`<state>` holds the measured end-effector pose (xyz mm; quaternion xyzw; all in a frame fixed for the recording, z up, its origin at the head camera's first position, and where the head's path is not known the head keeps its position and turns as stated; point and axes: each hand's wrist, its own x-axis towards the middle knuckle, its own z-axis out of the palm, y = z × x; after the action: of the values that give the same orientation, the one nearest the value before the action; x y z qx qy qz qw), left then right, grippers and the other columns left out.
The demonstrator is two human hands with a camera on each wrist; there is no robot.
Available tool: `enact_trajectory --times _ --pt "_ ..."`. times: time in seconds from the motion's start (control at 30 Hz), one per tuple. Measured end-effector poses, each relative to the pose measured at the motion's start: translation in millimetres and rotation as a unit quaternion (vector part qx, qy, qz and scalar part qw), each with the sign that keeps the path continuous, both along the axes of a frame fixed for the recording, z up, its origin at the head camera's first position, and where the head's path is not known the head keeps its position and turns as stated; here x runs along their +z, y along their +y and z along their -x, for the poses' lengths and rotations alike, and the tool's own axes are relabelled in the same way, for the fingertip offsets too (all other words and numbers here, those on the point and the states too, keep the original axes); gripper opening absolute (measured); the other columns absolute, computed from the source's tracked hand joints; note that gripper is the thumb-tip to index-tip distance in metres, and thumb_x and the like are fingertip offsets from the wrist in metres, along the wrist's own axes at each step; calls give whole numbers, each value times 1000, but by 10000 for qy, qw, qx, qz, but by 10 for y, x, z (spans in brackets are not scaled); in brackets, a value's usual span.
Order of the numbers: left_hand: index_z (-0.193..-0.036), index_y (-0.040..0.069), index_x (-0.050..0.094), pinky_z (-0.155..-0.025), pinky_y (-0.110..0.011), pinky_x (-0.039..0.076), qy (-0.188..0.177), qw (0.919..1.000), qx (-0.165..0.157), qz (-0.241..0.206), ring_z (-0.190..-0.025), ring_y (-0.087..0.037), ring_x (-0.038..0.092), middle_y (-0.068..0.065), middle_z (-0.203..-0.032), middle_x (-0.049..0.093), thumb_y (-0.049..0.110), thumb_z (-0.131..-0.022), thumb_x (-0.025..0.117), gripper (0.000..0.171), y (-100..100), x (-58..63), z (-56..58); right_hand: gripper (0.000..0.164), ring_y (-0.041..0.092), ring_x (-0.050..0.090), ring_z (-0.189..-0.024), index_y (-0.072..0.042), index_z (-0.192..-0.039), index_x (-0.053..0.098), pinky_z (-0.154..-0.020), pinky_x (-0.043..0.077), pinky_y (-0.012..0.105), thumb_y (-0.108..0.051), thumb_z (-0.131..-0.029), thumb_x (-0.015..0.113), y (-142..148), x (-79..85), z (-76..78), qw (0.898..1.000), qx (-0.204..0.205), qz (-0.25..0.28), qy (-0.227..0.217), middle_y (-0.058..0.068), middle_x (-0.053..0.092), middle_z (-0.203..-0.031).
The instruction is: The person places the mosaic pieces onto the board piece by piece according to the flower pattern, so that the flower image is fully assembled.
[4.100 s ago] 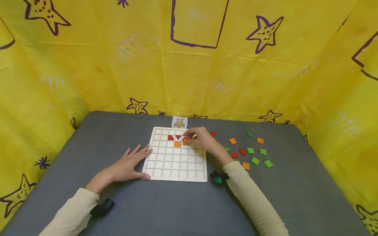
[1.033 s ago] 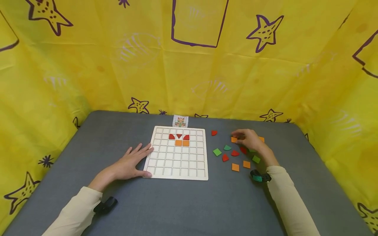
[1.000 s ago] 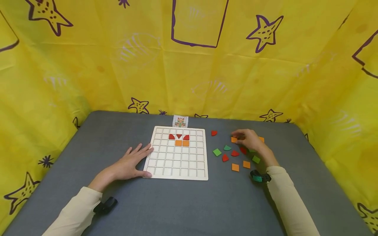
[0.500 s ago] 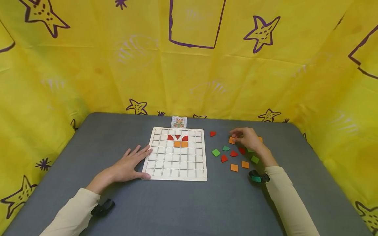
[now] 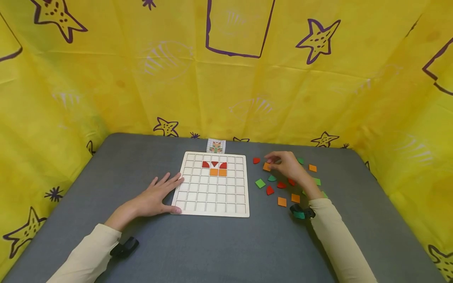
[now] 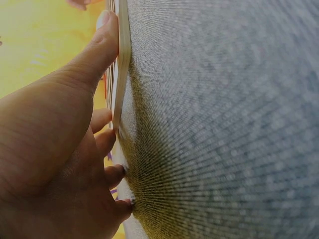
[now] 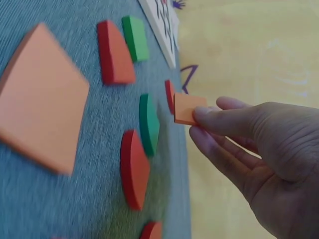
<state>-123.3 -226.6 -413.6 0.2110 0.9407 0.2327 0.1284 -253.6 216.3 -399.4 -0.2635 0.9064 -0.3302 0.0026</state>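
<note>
Pinched between the thumb and fingers of my right hand (image 5: 287,166) is an orange square tile (image 7: 188,107), held up over the table among the loose pieces. My left hand (image 5: 150,199) lies with spread fingers at the left edge of the white grid board (image 5: 201,196); its thumb touches the board's near-left corner. On the board sit a red quarter-round piece (image 5: 206,164), a red triangle (image 5: 214,163), another red quarter-round (image 5: 223,165) and two orange squares (image 5: 214,172) side by side below them.
Loose pieces lie right of the board: a green square (image 5: 260,183), red petal-shaped pieces (image 5: 270,190), a green petal-shaped piece (image 5: 271,178), orange squares (image 5: 282,202) and more. A small pattern card (image 5: 216,146) lies behind the board. A yellow printed cloth (image 5: 226,86) hangs behind the grey table.
My right hand first set an orange square on the board, then went right to the loose pieces. It now holds another orange square and has shifted left with it. My left hand stayed put.
</note>
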Motion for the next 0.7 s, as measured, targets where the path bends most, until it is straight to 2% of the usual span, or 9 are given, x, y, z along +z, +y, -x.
enact_trajectory --times 0.47,0.7 --pt "-155 11 29 -111 -69 1 84 9999 -4 -74 -145 -49 9 -14 -162 20 61 -77 73 102 -24 5 2 23 24 66 -85 3 -108 72 -82 56 41 3 -84 74 -400 67 45 9992 202 270 -209 10 70 -91" --pt "-155 12 29 -110 -69 2 67 10000 -15 -50 -145 -48 9 -14 -162 20 63 -77 72 103 -10 -10 10 26 23 66 -86 3 -109 71 -82 55 40 1 -83 75 -601 32 61 9990 413 189 -18 10 71 -92"
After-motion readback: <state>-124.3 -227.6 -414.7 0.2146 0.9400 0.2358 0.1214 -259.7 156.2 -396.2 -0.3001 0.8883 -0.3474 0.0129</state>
